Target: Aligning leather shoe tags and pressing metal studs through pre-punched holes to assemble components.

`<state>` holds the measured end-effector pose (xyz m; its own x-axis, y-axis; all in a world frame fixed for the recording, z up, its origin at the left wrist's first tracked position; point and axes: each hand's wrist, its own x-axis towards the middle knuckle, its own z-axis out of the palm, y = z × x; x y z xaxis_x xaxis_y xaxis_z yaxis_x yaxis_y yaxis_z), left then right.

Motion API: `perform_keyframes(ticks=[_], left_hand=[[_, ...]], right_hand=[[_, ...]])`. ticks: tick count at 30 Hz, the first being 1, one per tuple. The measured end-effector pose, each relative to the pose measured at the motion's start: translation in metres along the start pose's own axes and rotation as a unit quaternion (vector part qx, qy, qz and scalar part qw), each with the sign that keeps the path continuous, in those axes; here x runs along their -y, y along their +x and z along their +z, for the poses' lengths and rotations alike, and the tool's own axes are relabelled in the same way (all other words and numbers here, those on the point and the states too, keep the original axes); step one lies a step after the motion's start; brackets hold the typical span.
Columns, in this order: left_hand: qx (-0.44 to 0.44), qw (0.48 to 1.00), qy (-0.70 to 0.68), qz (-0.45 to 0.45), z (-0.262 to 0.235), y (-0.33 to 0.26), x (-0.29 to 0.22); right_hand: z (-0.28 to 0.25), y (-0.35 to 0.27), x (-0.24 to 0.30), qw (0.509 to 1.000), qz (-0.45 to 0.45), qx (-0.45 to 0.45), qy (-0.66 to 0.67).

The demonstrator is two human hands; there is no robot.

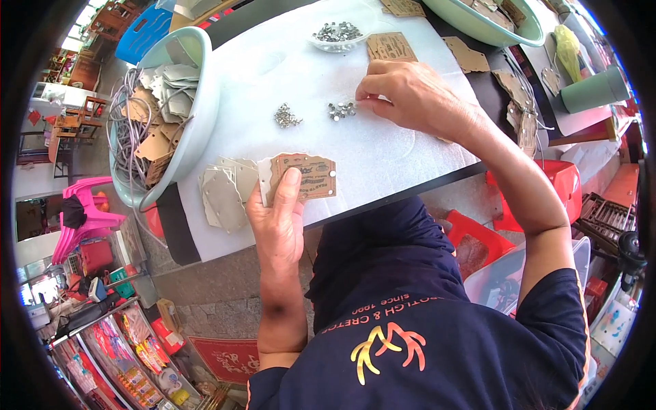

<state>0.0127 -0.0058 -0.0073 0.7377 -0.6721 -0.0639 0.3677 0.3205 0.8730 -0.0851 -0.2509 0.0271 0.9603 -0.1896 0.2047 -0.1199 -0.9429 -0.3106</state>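
My left hand (280, 219) grips a brown printed cardboard tag (318, 176) with a grey piece behind it, thumb across its front. Small silvery studs show at the tag's right corners. Over the white sheet, my right hand (410, 96) has its thumb and forefinger pinched together beside a small pile of round metal studs (342, 111); whatever is between the fingertips is too small to make out. To the left of that pile lies a second heap of tiny metal pieces (287, 116). Grey tag pieces (225, 195) are stacked by my left hand.
A pale green basin (210, 82) with cords and tags stands at the left. At the back are a clear dish (338, 46) of metal studs and another green basin (471, 27). A brown tag (391, 48) lies beyond my right hand. A green cup (594, 90) lies far right.
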Motion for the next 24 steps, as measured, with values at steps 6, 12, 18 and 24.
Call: perform_keyframes(ticks=[6,12,18,24], left_hand=[[-0.005,1.0,0.004,-0.001,0.0,-0.001,-0.001],[-0.008,1.0,0.002,-0.002,0.001,-0.001,-0.001],[-0.014,1.0,0.013,-0.004,0.002,-0.001,-0.002],[-0.029,0.999,0.024,-0.018,0.005,-0.002,-0.004]], right_hand=[[0.004,0.001,0.001,1.0,0.015,0.007,0.018],[0.002,-0.004,-0.006,0.995,0.008,-0.019,0.1],[-0.011,-0.015,0.019,0.852,0.18,0.047,0.49],[0.001,-0.024,0.029,0.711,0.209,0.067,0.668]])
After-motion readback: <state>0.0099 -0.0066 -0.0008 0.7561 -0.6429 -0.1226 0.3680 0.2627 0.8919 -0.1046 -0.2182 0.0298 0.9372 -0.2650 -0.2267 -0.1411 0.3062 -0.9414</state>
